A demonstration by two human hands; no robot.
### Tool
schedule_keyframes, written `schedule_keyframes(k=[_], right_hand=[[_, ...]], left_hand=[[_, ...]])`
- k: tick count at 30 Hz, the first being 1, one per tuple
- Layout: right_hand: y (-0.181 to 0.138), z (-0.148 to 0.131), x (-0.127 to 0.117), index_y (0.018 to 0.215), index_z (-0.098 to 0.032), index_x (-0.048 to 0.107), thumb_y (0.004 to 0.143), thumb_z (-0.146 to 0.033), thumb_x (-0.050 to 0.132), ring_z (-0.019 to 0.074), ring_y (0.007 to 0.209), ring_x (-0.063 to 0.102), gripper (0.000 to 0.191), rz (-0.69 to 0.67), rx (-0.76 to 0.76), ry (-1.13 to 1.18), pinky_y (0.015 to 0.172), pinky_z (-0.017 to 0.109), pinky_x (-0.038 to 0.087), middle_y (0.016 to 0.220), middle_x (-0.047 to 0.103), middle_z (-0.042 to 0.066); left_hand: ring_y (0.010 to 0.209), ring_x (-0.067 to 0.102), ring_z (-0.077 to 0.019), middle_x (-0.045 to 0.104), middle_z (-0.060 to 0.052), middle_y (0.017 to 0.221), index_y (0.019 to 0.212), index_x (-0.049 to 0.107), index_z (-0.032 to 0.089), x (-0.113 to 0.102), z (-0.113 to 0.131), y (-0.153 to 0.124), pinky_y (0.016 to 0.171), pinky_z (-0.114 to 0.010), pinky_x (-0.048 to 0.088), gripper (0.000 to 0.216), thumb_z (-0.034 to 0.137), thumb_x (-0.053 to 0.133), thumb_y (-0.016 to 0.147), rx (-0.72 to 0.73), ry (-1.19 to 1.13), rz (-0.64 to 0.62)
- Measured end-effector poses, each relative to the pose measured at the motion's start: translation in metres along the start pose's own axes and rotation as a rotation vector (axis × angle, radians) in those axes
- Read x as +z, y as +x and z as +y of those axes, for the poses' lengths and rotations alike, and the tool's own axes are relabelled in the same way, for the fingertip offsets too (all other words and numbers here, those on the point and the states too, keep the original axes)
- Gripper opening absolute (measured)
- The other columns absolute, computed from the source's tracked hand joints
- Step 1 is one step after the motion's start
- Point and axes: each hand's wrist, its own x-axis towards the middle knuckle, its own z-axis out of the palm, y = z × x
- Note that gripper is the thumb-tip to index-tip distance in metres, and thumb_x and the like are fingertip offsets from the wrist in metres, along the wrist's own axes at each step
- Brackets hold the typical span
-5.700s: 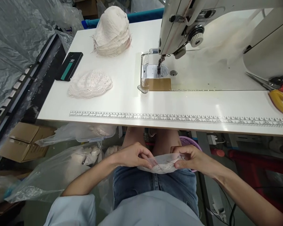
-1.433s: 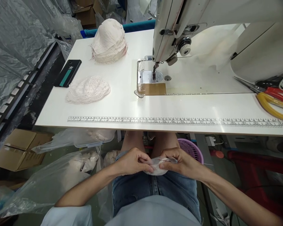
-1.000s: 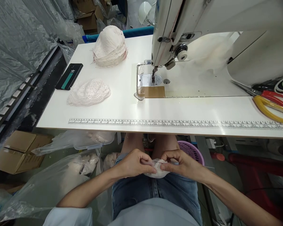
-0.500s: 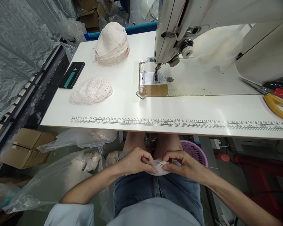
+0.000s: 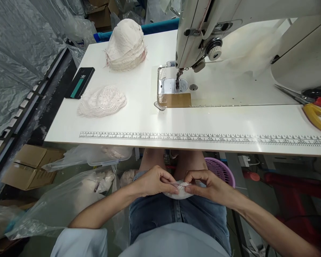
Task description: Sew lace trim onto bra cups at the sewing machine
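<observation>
Head view: how are the hands posed?

Left hand [image 5: 157, 184] and right hand [image 5: 205, 184] meet over the lap, wrists angled inward, thumbs pointing toward each other.

How far closed?

Both are nearly closed in a pinch, thumb against curled fingers, each with hold of one side of the cloth [image 5: 178, 194]. It spans the short gap between them, above the jeans [image 5: 155, 214]; whether it touches the denim, I can't tell.

What's it like?

White, thin, partly see-through, rounded along the bottom, with a lacy band by the right fingertips. Ahead of the left hand and farther left lies a flat piece of lace [image 5: 103, 101] with a scalloped edge; past that, a domed stack [image 5: 127, 44] of cream fabric, frayed with pinkish threads. A black phone [image 5: 80, 82] with a green stripe sits beside the lace.

And edges?

Straight ahead of both hands runs the front of the smooth white table [image 5: 139, 123], a ruler [image 5: 203, 138] marked along it. Thighs show in the gap between. Beyond stands the sewing machine [image 5: 192, 39]. A purple basket [image 5: 224, 166], full of small holes, is just past the right hand, below table level. A clear, crinkled bag [image 5: 61, 207] bulges beside the left forearm.
</observation>
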Motion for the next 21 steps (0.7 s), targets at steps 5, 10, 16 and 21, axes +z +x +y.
schedule_keyframes(k=[5, 10, 16, 21], right_hand=[[0.001, -0.001, 0.001, 0.082, -0.019, 0.065, 0.083, -0.044, 0.057, 0.0117, 0.064, 0.044, 0.026, 0.005, 0.004, 0.002, 0.057, 0.023, 0.034, 0.071, 0.055, 0.0], [0.001, 0.0, 0.002, 0.081, -0.018, 0.064, 0.081, -0.046, 0.058, 0.0102, 0.059, 0.041, 0.029, 0.034, 0.007, 0.004, 0.053, 0.022, 0.031, 0.067, 0.053, -0.001], [-0.008, 0.001, 0.003, 0.077, -0.017, 0.061, 0.083, -0.044, 0.057, 0.0098, 0.06, 0.042, 0.027, 0.118, -0.063, -0.063, 0.054, 0.021, 0.033, 0.067, 0.054, -0.001], [-0.011, -0.001, 0.0, 0.076, -0.017, 0.058, 0.084, -0.046, 0.053, 0.0107, 0.061, 0.043, 0.03, 0.134, -0.061, -0.034, 0.055, 0.022, 0.034, 0.068, 0.054, 0.0]], left_hand=[[0.052, 0.044, -0.0073, 0.058, 0.001, 0.056, 0.073, 0.072, 0.009, 0.0, 0.005, -0.003, 0.052, -0.019, 0.032, 0.03, 0.034, 0.077, 0.057, -0.035, 0.024, 0.013], [0.05, 0.036, -0.0052, 0.048, 0.005, 0.049, 0.072, 0.072, 0.009, 0.008, 0.012, 0.001, 0.049, -0.019, 0.027, 0.025, 0.031, 0.076, 0.06, -0.026, 0.056, 0.01], [0.048, 0.041, -0.0068, 0.054, 0.002, 0.05, 0.068, 0.071, 0.009, 0.015, 0.013, 0.008, 0.048, -0.02, 0.03, 0.027, 0.035, 0.073, 0.061, -0.05, 0.099, 0.046], [0.047, 0.042, -0.0071, 0.055, 0.002, 0.049, 0.065, 0.071, 0.01, 0.016, 0.013, 0.012, 0.048, -0.021, 0.03, 0.032, 0.04, 0.076, 0.056, -0.055, 0.04, 0.039]])
